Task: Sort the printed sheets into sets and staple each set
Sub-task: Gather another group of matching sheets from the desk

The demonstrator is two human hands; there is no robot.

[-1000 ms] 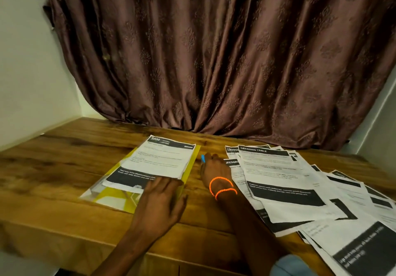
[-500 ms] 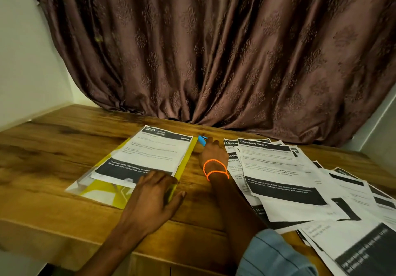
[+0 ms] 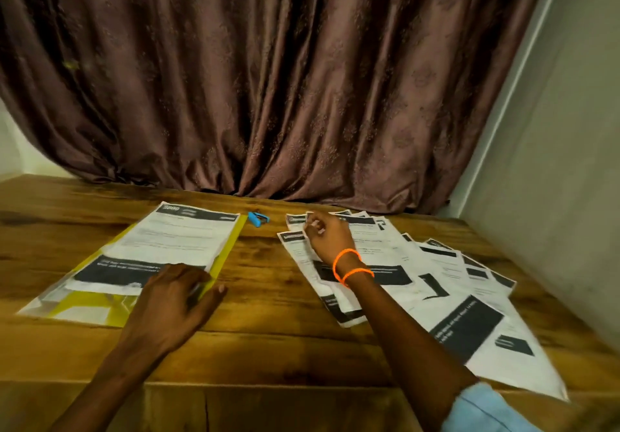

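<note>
wooden table top [image 3: 268,341], brown planks with strong grain, front edge seen at the bottom. directly on it, left: a yellow-and-clear plastic document folder [image 3: 100,307], laid flat and skewed, with a stack of white printed sheets with black header bars [image 3: 181,240] carried on top of it. centre, near the back: a small blue stapler [image 3: 257,218], lying just beside the folder's far corner, apart from the paper. right: a fanned spread of white printed sheets with black blocks [image 3: 463,297], overlapped, run from the back to the front-right edge. the brown curtain hem [image 3: 235,186] is met at the table's back edge.
</note>
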